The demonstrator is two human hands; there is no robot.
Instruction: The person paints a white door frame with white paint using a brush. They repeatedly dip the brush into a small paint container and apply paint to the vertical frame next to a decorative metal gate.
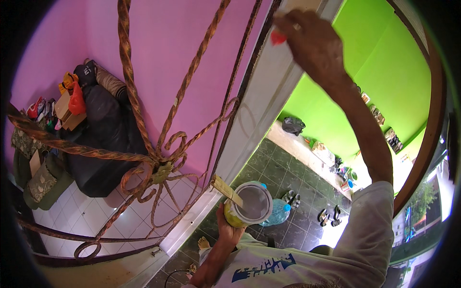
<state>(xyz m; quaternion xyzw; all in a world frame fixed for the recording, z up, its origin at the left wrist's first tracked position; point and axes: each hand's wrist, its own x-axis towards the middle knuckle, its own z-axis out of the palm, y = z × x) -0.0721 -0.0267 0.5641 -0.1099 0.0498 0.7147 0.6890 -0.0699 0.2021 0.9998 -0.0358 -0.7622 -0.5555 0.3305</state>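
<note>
My left hand (229,231) grips a paint can (235,216) from below and the side, at chest height. Grey paint (254,200) shows inside, and its outer wall is yellowish with smears. A flat wooden stick (225,190) leans over the can's rim. Raised high at the door frame (267,79), my right hand (317,48) is closed, its fingers slightly blurred. A small red object (278,38) shows below the fingers; its full shape is hidden by the hand.
Twisted rusty metal grillwork (163,172) spans the left side, close by. Behind it, a black-covered heap (103,144) stands by a pink wall. A water jug (277,212) and sandals (329,217) are on the dark tiled floor. A green wall (379,62) rises at right.
</note>
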